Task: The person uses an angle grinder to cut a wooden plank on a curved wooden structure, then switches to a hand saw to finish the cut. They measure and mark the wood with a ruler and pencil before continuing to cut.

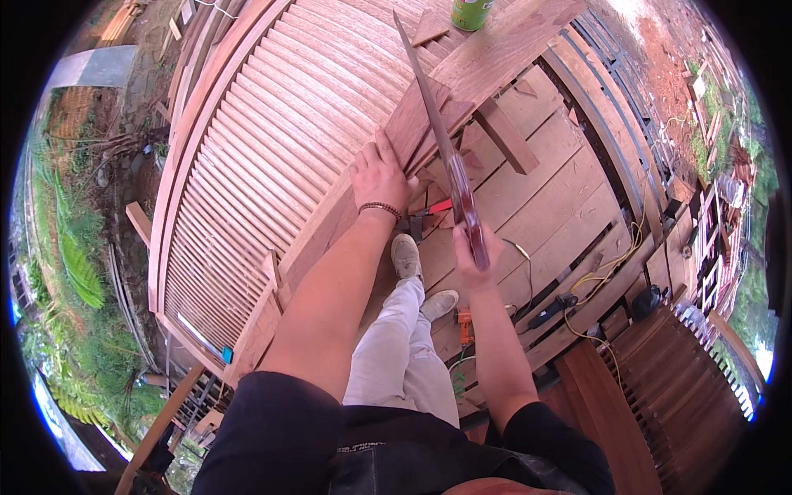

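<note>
My right hand (477, 256) is wrapped round the reddish-brown handle of a handsaw (429, 103). The long, narrow blade points up and away, crossing beside the end of a short brown wooden board (421, 124). My left hand (379, 177) presses on this board with bent fingers, holding it against the wooden frame rail (334, 214) of a large slatted panel (280, 107). From this view I cannot tell whether the saw teeth touch the wood.
A green can (471, 12) stands on a wide plank at the far side. Triangular wood offcuts lie about. On the plank floor (549, 198) below are an orange power tool (465, 326), a black tool (553, 312) and a yellow cord (606, 276). Dark slatted wood (685, 396) lies at lower right.
</note>
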The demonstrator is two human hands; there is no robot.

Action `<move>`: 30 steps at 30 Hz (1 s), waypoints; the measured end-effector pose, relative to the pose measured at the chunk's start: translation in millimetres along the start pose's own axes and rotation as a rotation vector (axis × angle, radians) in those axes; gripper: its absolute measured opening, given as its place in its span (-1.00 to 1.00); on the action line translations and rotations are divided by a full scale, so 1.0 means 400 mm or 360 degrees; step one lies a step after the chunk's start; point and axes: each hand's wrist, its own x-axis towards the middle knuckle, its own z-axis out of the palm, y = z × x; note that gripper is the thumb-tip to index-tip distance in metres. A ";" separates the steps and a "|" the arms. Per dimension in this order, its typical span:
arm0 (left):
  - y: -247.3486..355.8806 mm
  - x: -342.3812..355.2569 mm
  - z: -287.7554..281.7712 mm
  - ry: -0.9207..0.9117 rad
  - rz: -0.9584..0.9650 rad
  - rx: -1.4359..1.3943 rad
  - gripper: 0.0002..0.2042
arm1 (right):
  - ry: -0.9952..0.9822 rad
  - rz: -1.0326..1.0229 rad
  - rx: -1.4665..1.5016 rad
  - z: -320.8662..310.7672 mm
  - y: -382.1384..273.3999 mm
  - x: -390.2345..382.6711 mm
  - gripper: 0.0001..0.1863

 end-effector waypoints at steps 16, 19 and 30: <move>-0.025 0.002 0.000 0.0113 0.0041 0.0035 0.15 | 0.0055 -0.0224 -0.0113 -0.110 0.019 -0.258 -0.95; -0.018 -0.009 0.009 0.0115 0.0053 0.0053 0.16 | 0.0114 -0.0245 -0.0088 -0.101 0.063 -0.252 -0.95; -0.011 0.007 -0.017 0.0054 0.0014 -0.0001 0.12 | -0.0024 -0.0237 -0.0019 -0.144 0.022 -0.306 -0.89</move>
